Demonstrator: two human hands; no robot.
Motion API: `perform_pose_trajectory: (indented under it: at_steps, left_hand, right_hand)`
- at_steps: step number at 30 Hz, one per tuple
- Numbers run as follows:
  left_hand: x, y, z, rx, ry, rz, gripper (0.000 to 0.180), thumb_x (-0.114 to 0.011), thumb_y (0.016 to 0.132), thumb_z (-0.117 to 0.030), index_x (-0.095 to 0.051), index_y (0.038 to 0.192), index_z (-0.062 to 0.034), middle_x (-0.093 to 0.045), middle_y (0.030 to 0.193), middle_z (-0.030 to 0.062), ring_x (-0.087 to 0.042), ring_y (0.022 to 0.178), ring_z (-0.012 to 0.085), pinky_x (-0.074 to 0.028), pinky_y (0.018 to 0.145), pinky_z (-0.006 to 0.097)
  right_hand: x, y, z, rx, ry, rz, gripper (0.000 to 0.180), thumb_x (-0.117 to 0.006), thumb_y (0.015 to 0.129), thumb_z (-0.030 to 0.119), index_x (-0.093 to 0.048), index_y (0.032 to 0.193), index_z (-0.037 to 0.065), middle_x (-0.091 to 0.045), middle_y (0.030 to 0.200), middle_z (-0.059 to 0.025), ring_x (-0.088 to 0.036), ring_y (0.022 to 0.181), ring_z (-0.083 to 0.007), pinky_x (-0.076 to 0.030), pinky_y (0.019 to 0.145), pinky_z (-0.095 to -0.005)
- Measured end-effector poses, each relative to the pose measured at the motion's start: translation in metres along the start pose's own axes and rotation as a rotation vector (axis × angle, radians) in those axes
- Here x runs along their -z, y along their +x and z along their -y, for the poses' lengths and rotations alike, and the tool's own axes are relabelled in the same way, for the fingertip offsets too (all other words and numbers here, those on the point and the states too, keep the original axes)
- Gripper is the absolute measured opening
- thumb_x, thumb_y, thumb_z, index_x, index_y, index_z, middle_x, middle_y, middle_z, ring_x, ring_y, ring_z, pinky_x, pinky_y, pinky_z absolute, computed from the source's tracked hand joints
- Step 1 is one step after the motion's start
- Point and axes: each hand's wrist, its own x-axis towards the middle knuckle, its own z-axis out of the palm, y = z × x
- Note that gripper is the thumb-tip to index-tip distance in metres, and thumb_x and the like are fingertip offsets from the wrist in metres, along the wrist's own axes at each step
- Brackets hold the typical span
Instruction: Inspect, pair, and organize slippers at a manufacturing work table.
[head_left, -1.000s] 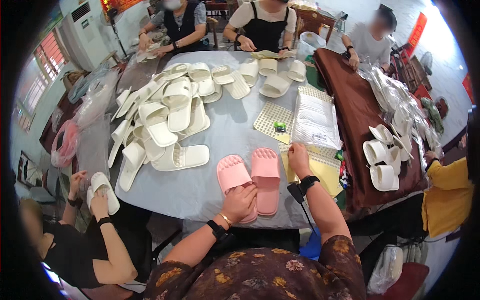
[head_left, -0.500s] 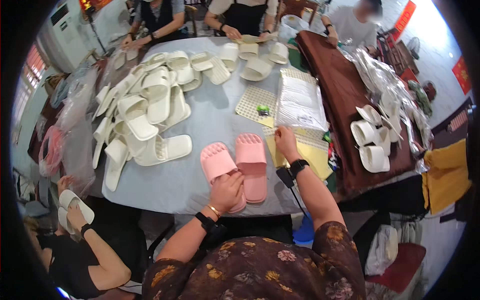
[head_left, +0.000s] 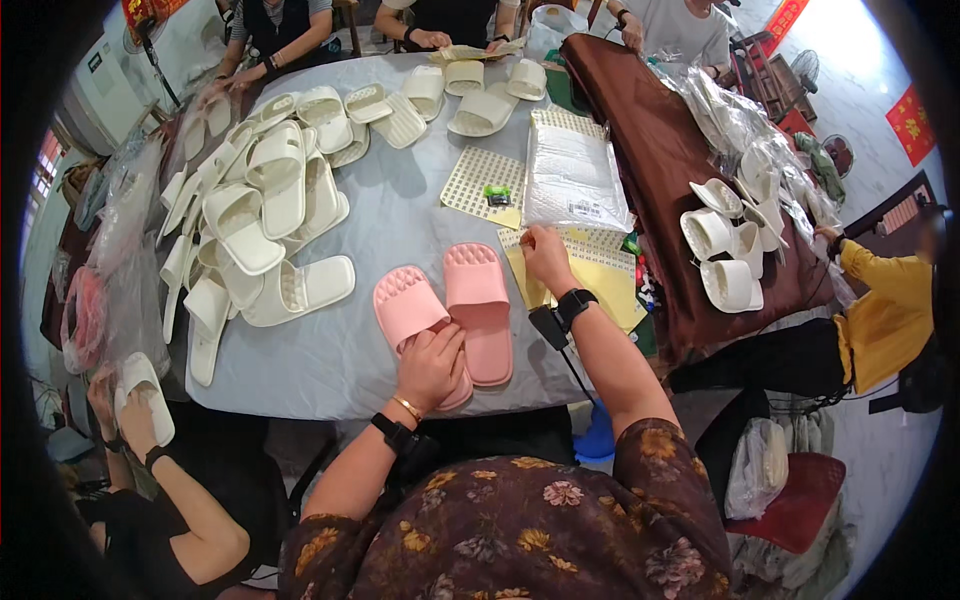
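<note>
Two pink slippers lie side by side near the table's front edge, toes pointing away from me. My left hand (head_left: 430, 365) is closed on the left pink slipper (head_left: 408, 305), its fingers curled over the opening behind the strap. The right pink slipper (head_left: 478, 300) rests against it, beside my fingertips. To the right, my right hand (head_left: 546, 262) pinches at the upper left part of a yellow-backed sticker sheet (head_left: 610, 285); its fingertips are partly hidden. Just beyond lies a white padded package (head_left: 572, 175), and left of that another sticker sheet (head_left: 475, 182) with a small green item (head_left: 497, 195) on it.
A heap of white slippers (head_left: 275, 170) covers the table's left side. More white slippers (head_left: 728, 285) lie on a brown surface (head_left: 640, 130) at right, beside silvery wrapping (head_left: 720, 120). Co-workers sit across the table; one at lower left holds a white slipper (head_left: 143, 395).
My view has shifted, so the table appears higher and further left. Both my hands keep their places on the slipper and the sheet. A person in yellow at right shows more fully.
</note>
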Motion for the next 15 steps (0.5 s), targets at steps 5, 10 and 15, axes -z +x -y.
perform_pose_trajectory:
  at_steps: [5, 10, 15]
  left_hand:
    - [0.0017, 0.0014, -0.0006, 0.02, -0.023, 0.021, 0.032, -0.067, 0.083, -0.014, -0.07, 0.113, -0.0028, -0.068, 0.117, 0.0091, -0.059, 0.091, 0.0279, -0.05, 0.082, 0.039]
    - [0.0032, 0.0013, -0.0016, 0.015, -0.007, 0.028, 0.032, -0.067, 0.084, -0.013, -0.069, 0.114, -0.0023, -0.067, 0.117, 0.0092, -0.059, 0.091, 0.0284, -0.05, 0.084, 0.039]
    - [0.002, 0.0003, -0.0011, 0.015, -0.012, 0.028, 0.032, -0.067, 0.084, -0.013, -0.069, 0.114, -0.002, -0.067, 0.117, 0.0092, -0.059, 0.092, 0.0285, -0.05, 0.084, 0.039]
  right_hand:
    - [-0.0021, 0.0001, 0.0003, -0.039, 0.002, 0.001, 0.008, -0.064, 0.085, 0.005, -0.068, 0.091, 0.003, -0.063, 0.095, -0.0209, -0.061, 0.095, -0.0393, -0.051, 0.084, -0.0451]
    - [-0.0047, -0.0005, -0.0007, 0.011, -0.05, -0.053, 0.009, -0.066, 0.085, 0.007, -0.069, 0.092, 0.002, -0.065, 0.091, -0.0186, -0.063, 0.09, -0.0367, -0.052, 0.08, -0.0429]
    - [-0.0046, 0.0018, -0.0016, -0.032, -0.035, 0.0, 0.008, -0.065, 0.084, 0.004, -0.067, 0.092, 0.003, -0.062, 0.096, -0.0209, -0.061, 0.095, -0.0404, -0.051, 0.084, -0.0456]
